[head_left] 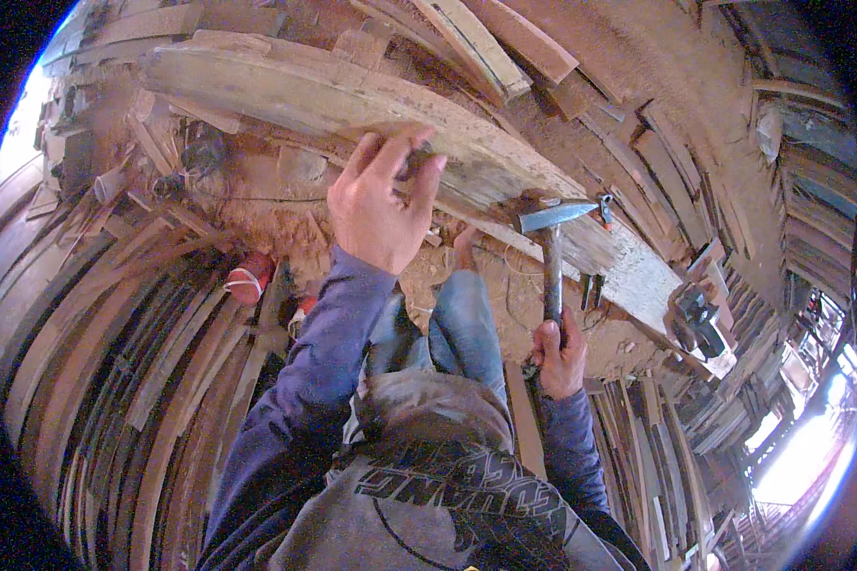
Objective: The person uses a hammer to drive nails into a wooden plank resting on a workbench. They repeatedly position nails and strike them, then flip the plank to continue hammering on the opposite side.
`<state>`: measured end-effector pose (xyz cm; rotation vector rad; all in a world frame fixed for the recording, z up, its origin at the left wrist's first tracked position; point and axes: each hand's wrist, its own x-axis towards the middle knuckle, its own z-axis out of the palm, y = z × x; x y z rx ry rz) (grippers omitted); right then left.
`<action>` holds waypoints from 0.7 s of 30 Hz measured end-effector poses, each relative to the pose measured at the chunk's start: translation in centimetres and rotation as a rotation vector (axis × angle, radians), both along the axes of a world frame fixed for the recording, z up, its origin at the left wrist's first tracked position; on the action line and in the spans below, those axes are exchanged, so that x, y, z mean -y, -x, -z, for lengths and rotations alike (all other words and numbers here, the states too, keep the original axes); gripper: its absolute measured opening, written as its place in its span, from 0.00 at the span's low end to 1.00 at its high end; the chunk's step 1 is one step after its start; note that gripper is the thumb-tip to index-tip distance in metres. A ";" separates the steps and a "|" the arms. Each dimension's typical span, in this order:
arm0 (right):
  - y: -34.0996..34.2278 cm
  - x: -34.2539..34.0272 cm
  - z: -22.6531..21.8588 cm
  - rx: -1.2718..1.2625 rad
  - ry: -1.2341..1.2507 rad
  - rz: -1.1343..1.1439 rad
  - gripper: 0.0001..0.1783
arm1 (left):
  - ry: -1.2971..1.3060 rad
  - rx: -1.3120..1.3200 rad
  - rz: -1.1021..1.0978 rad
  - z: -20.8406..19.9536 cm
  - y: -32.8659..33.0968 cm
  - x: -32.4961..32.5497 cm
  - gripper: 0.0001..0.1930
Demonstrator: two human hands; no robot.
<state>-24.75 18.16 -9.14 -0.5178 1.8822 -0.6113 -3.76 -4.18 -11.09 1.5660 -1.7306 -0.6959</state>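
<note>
My right hand [560, 357] is wrapped round the lower handle of a hammer [553, 271]. Its long, tapered metal head lies over the right part of a long, worn wooden plank [486, 157]. To the left, my left hand [381, 205] hovers at the plank's near edge with fingers bent. Thumb and forefinger come close together around a small dark thing, too small to name. Just beyond the hammer head, a small item with an orange part [606, 211] rests on the plank.
A black machine or clamp-like block [700, 319] sits at the plank's right end. Stacked boards [143, 409] fill the left; more planks [476, 48] lie beyond. A red round object with a white band [249, 278] is left of my legs. Sawdust covers the ground.
</note>
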 end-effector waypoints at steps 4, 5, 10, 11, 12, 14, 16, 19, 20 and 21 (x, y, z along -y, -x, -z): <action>0.4 0.2 0.0 0.002 0.027 -0.053 0.21 | -0.003 0.124 0.287 -0.5 -0.2 -0.6 0.12; 0.4 0.2 0.0 -0.016 0.039 -0.074 0.21 | -0.070 0.169 0.328 -0.8 -0.3 -1.2 0.12; 0.4 -0.2 0.4 -0.027 0.059 -0.052 0.22 | -0.102 -0.045 0.375 -1.3 -1.5 -1.7 0.16; 0.4 -0.3 0.6 -0.044 0.086 -0.059 0.24 | -0.092 -0.107 0.331 -1.4 -1.8 -1.6 0.16; 0.3 -0.4 0.8 -0.072 0.083 -0.072 0.25 | -0.052 -0.196 0.290 -1.6 -2.0 -1.4 0.16; 0.4 -0.6 1.2 -0.082 0.119 -0.073 0.24 | -0.213 -0.556 0.032 -2.4 -1.4 -1.6 0.14; 0.7 -0.8 1.4 -0.089 0.138 -0.088 0.22 | -0.240 -0.755 -0.075 -3.5 -1.0 -1.4 0.13; 0.8 -0.8 1.4 0.038 0.053 0.021 0.18 | -0.169 -0.788 -0.014 -4.5 -0.4 0.2 0.12; 0.8 -0.8 1.3 0.054 0.104 0.014 0.18 | -0.180 -0.809 0.005 -4.5 0.0 0.7 0.11; 0.8 -0.7 1.2 0.065 0.113 0.013 0.18 | -0.200 -0.854 0.031 -4.6 0.3 1.1 0.11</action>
